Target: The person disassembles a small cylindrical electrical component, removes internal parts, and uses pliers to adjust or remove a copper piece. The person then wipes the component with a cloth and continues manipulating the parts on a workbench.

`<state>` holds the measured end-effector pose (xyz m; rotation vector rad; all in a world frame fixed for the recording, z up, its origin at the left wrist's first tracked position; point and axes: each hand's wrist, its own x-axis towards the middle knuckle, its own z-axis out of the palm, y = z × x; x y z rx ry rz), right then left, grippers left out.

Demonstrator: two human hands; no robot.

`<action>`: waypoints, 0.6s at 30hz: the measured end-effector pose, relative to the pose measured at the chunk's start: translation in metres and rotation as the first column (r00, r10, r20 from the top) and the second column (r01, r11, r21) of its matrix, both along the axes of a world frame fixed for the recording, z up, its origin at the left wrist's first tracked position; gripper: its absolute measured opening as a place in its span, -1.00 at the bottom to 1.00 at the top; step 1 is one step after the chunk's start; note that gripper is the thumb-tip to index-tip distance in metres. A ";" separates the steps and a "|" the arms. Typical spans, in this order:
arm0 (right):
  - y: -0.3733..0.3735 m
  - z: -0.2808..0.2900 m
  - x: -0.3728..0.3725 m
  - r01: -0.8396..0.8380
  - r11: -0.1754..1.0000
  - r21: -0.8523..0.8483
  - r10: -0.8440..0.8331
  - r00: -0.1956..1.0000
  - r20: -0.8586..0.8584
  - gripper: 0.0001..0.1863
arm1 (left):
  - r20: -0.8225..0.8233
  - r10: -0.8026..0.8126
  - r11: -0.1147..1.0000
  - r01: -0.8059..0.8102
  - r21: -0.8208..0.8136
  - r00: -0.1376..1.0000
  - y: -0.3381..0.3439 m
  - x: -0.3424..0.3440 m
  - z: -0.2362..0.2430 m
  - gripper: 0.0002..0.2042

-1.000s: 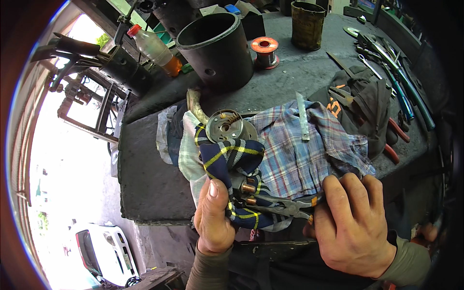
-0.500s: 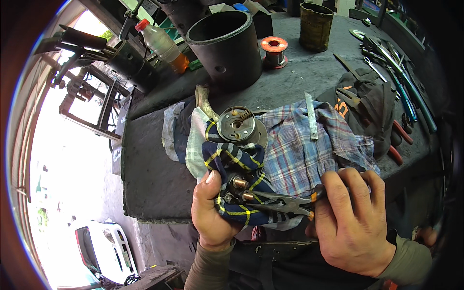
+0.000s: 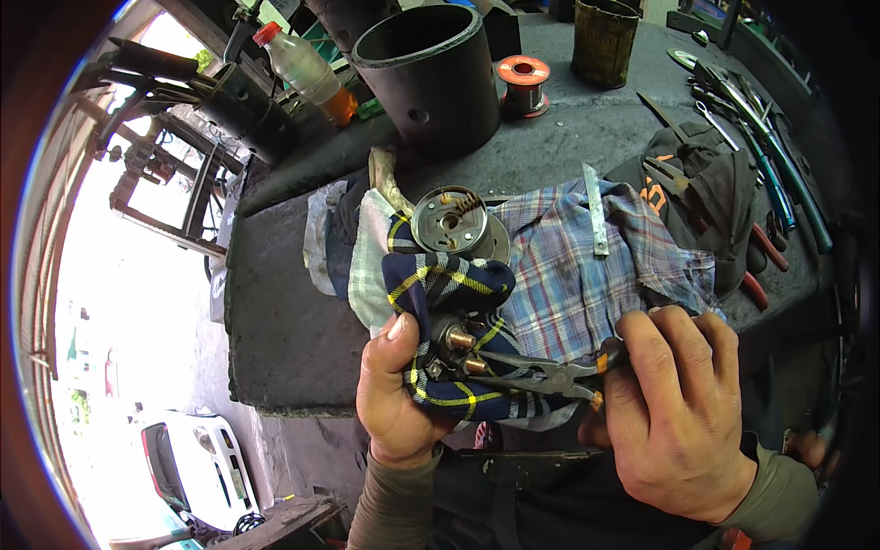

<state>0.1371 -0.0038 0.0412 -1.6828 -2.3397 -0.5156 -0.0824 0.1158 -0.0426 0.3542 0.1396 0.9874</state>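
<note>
My left hand [image 3: 394, 394] is closed round a navy, yellow and white checked cloth [image 3: 442, 278]. Wrapped in it is a dark metal part with two copper-coloured threaded studs, an upper stud [image 3: 460, 338] and a lower stud [image 3: 475, 366]. In my right hand [image 3: 676, 417] is a pair of long-nose pliers [image 3: 556, 378] with black and orange handles. Their jaws are spread, the tips beside the lower stud; whether they touch it I cannot tell. Just beyond the cloth lies a round metal housing [image 3: 449, 222] with a small coil spring on its face.
Under the work lies a blue plaid cloth [image 3: 559, 275] with a flat metal strip [image 3: 596, 211] on it. Farther back stand a black cylinder [image 3: 426, 92], a solder wire spool [image 3: 524, 87], a rusty can [image 3: 605, 41] and a plastic bottle [image 3: 307, 73]. Hand tools [image 3: 752, 137] crowd the right.
The whole view has shifted slightly. Both hands keep their hold, and the pliers' spread jaws stay by the lower stud with little visible movement.
</note>
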 end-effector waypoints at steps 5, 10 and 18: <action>0.001 -0.002 0.001 -0.016 1.000 0.010 0.016 1.000 0.003 -0.48 | -0.096 0.040 0.999 -0.039 0.019 0.995 0.001 -0.003 -0.005 -0.45; 0.002 -0.008 0.004 -0.037 0.999 0.008 0.038 0.999 -0.019 -0.51 | -0.411 0.157 0.987 -0.133 0.086 0.898 -0.005 0.000 0.005 -0.49; 0.002 -0.009 0.005 -0.061 0.998 -0.014 0.060 0.996 -0.062 -0.61 | -0.551 0.204 0.973 -0.107 0.203 0.809 -0.009 0.005 0.019 -0.51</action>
